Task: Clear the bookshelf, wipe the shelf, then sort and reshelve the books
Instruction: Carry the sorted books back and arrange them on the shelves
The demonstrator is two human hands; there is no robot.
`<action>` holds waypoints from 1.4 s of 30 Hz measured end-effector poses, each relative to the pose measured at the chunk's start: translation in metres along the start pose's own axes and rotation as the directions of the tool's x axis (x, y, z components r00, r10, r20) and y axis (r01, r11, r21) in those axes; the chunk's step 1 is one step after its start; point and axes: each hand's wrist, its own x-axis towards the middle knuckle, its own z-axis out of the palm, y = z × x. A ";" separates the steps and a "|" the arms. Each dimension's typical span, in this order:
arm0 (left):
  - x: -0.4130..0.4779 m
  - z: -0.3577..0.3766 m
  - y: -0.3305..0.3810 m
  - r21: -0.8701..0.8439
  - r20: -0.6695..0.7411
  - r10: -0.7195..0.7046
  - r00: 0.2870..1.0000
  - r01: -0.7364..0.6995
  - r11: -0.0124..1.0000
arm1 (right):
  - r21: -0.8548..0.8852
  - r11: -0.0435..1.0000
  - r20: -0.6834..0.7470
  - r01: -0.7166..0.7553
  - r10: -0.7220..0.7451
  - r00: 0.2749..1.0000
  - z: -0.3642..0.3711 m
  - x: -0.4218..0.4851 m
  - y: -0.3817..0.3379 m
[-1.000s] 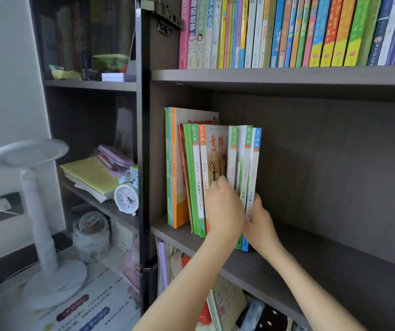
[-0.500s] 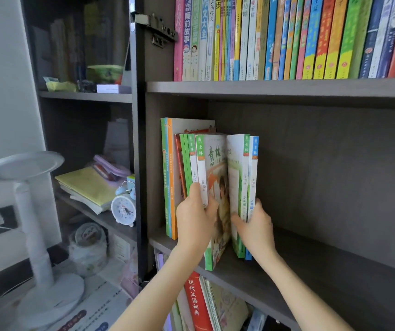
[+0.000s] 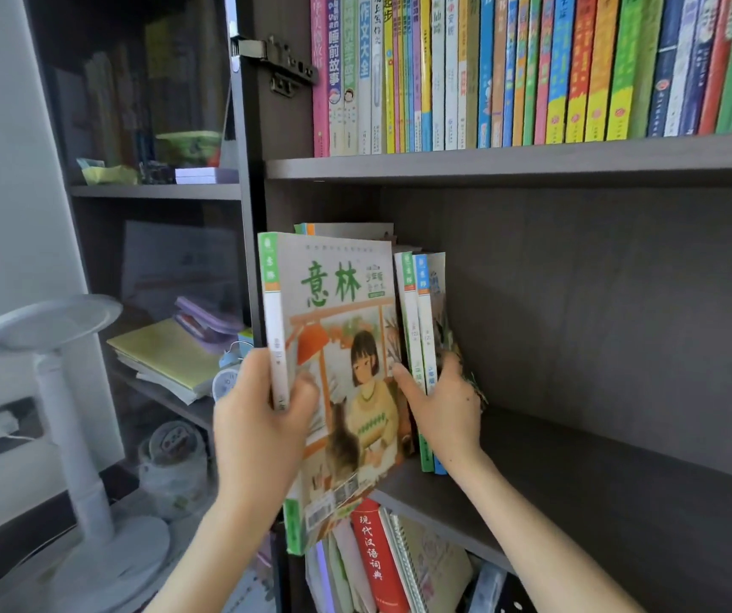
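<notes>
My left hand (image 3: 258,426) grips a green-spined magazine (image 3: 337,347) with a girl and a cat on its cover, held out in front of the middle shelf (image 3: 576,471) and tilted. My right hand (image 3: 444,409) presses on a few thin books (image 3: 421,311) that stand upright on that shelf, thumb on their left side, fingers on the right. Behind the magazine more standing books (image 3: 346,228) show only their top edges. The right part of the middle shelf is bare dark wood.
The upper shelf (image 3: 532,159) carries a full row of colourful books (image 3: 532,68). Below, a red dictionary (image 3: 371,555) and notebooks stand. At left, a side cabinet holds a yellow pad (image 3: 169,351), a small clock (image 3: 227,378) and a white desk lamp (image 3: 68,391).
My left hand has pulled the magazine out of the row, toward me and down-left, so its whole cover shows. My right hand stays on the remaining thin books.
</notes>
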 end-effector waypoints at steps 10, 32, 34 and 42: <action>0.011 -0.058 -0.018 0.104 -0.115 0.016 0.993 -0.004 0.995 | -0.103 0.995 0.038 -0.015 0.019 0.999 0.011 0.007 -0.011; -0.001 -0.063 -0.002 0.003 -0.054 0.152 0.987 -0.152 0.988 | -0.332 0.943 -0.132 -0.015 -0.031 0.991 0.006 0.017 -0.039; -0.008 -0.061 0.000 -0.018 -0.051 0.174 0.983 -0.175 0.984 | -0.323 0.946 -0.148 -0.036 -0.013 0.989 -0.004 0.019 -0.032; -0.022 -0.013 0.020 -0.122 -0.050 0.178 0.983 -0.183 0.976 | -0.245 0.969 -0.325 -0.039 -0.045 0.945 -0.042 0.001 0.000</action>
